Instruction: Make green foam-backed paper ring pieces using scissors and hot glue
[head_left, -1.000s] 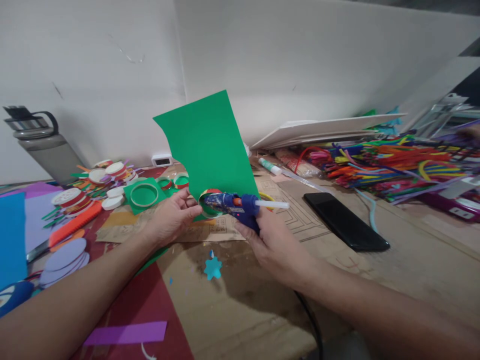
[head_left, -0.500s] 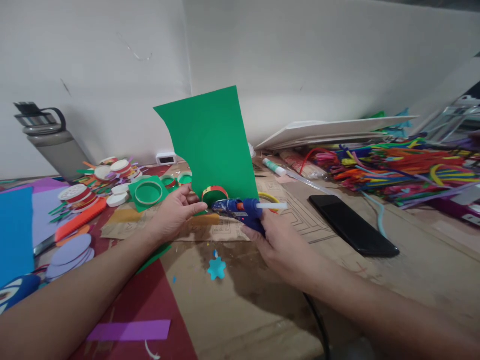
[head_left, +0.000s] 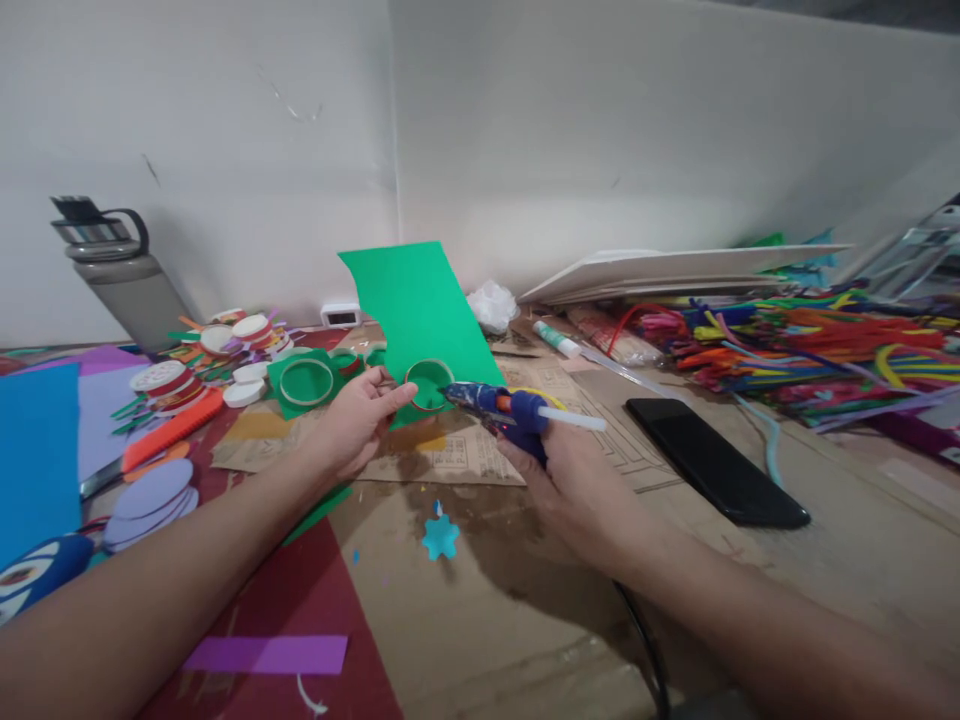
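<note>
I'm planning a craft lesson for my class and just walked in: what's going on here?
A person's left hand holds a green sheet near its lower left, with the thumb at the edge of a ring on the sheet. The right hand grips a blue glue gun, its nozzle by the ring's right side; whether glue is flowing is too small to tell. Farther left, another ring sits on a green piece.
</note>
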